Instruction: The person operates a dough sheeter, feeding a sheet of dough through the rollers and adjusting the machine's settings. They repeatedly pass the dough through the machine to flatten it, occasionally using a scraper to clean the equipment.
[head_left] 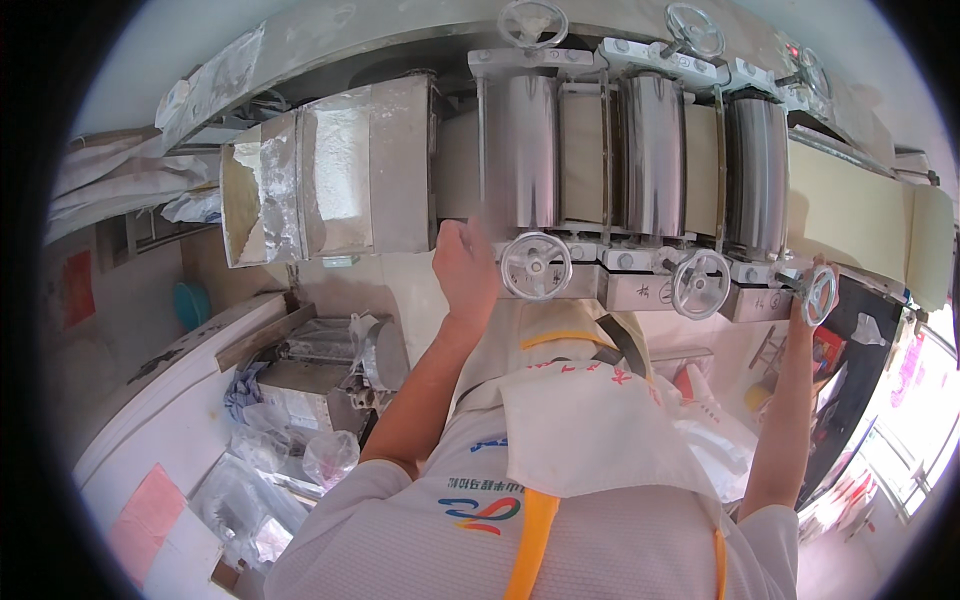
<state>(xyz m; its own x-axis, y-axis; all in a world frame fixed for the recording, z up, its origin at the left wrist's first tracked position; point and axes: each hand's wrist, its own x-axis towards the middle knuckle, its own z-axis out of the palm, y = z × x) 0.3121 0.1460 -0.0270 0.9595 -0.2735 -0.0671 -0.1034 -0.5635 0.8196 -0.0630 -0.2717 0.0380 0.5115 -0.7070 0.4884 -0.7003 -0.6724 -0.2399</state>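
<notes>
- Pale cream, smooth, flat dough sheet lies on the roller machine, showing between its cylinders and beyond them at the right
- Its long axis runs left to right across the person's front; the right-hand stretch slopes slightly down toward the right, where a pale cream rolled edge curves over, its own axis pointing away from the person
- Three polished steel cylinders, the left, the middle and the right, stand crosswise to the sheet, glossy and streaked with reflections
- Left of them, a dull grey metal box carries a rough white powdery layer
- Left hand is curled beside the near end of the left cylinder, blurred at the fingers; I cannot tell whether it grasps anything
- Right hand grasps the spoked silver metal handwheel at the far right
- Two similar round handwheels, the left one and the middle one, have shiny rims and spokes
</notes>
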